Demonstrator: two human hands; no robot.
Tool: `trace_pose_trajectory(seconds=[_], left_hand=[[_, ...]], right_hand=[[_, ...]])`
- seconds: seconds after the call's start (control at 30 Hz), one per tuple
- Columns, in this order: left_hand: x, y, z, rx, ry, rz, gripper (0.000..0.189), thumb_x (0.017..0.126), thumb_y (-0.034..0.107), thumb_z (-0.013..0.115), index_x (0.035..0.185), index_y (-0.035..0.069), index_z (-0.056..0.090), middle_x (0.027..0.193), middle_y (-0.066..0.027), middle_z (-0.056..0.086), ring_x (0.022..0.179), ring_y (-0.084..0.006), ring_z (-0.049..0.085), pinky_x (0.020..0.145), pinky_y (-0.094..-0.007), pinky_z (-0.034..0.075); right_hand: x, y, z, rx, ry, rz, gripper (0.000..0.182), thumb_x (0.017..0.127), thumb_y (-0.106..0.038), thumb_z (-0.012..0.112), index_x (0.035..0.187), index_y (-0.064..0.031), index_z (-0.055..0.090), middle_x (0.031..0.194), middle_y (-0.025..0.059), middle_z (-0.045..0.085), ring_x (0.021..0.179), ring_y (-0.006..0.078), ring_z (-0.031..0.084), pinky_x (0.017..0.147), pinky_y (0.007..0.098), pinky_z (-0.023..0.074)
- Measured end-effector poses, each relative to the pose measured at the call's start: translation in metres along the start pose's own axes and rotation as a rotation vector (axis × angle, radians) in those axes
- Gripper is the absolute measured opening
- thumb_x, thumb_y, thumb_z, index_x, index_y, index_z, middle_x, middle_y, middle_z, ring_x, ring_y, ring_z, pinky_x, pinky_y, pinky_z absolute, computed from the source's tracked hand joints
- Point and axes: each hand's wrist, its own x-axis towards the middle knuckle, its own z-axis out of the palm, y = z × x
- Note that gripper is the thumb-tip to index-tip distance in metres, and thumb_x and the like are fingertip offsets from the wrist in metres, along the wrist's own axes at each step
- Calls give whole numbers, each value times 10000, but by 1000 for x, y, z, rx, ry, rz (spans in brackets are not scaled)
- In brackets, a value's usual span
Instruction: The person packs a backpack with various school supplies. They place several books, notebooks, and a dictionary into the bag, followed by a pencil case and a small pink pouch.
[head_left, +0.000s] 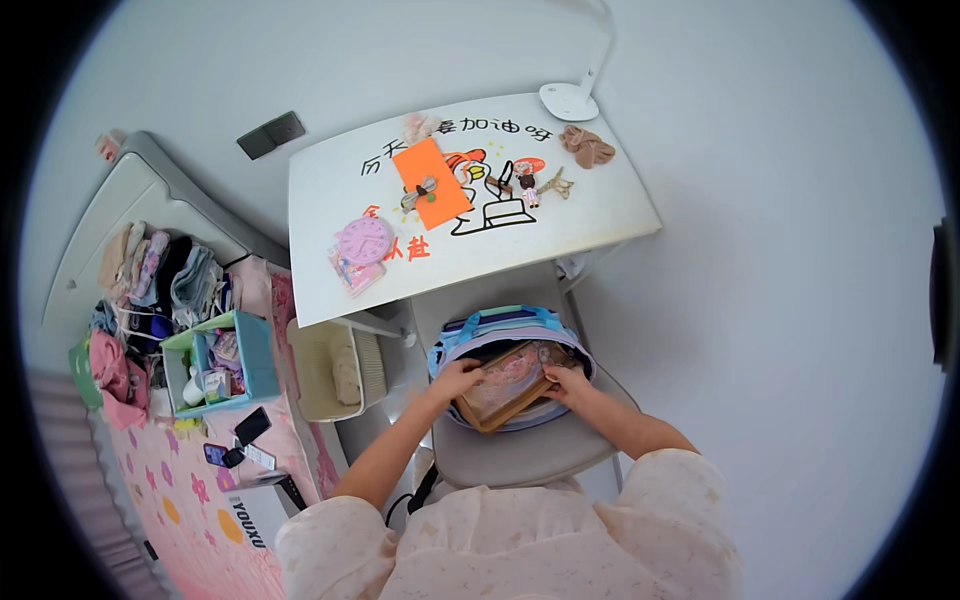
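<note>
A blue and lilac bag (491, 332) lies with its mouth open on the seat of a grey chair (517, 461). Partly inside the bag is a brown-edged, see-through pouch (499, 390) with a pink pattern or pink contents; which of these cannot be made out. My left hand (454, 379) grips the pouch by its upper left edge. At its right side, my right hand (568, 384) has fingers and thumb closed on the edge. The pouch sits tilted between both hands, and its far end is hidden within the bag.
Beyond the chair stands a white desk (330, 180) with an orange sheet (439, 161), a purple toy clock (364, 241), a doll (529, 191) and a lamp (570, 103). Left are a cream basket (311, 375), a bed (157, 480) and a storage box (259, 360).
</note>
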Motion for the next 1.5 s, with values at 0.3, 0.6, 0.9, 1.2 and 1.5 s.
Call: trace_pose_trajectory(seconds=[0.3,0.6,0.9,1.2,1.5], left_hand=[[-34,-6,29,1108,289,522,671,702,221,617,1264,79,280,1292,-194,237,1181,-400,245,961,-431,277],[-12,-18,41,1404,408,601,578,746,107,451,1285,43,252,1328,-192,210,1199,-382,248,928,-490,306],[-15,-14,37,1384,301,817,489,750,124,431,1221,11,362,1321,-138,293,1221,-266,289,987,-423,248],[-15,-23,33,1352,174,709,464,754,96,414,1213,37,374,1316,-115,299,1234,-282,261,979,-416,268],[-50,42,13,1024,320,917,421,666,34,538,1083,59,481,1111,-105,461,1015,-281,445,854,-405,373]], right_hand=[[4,27,14,102,57,-45,534,756,-64,596,1163,-108,253,1106,120,395,973,263,484,809,486,446],[-1,12,6,34,-55,-49,349,816,-12,501,1134,-10,354,1077,128,459,1004,254,487,827,417,477],[-31,-46,4,-952,-270,198,274,811,-165,534,999,33,501,853,160,599,745,269,607,671,354,527],[-22,-18,4,-1890,-228,-1567,262,712,-191,568,945,-70,562,981,102,573,874,241,565,721,331,469],[-56,-47,46,-1395,-360,-1559,297,685,-98,593,977,-92,541,876,71,554,803,239,553,695,351,448]])
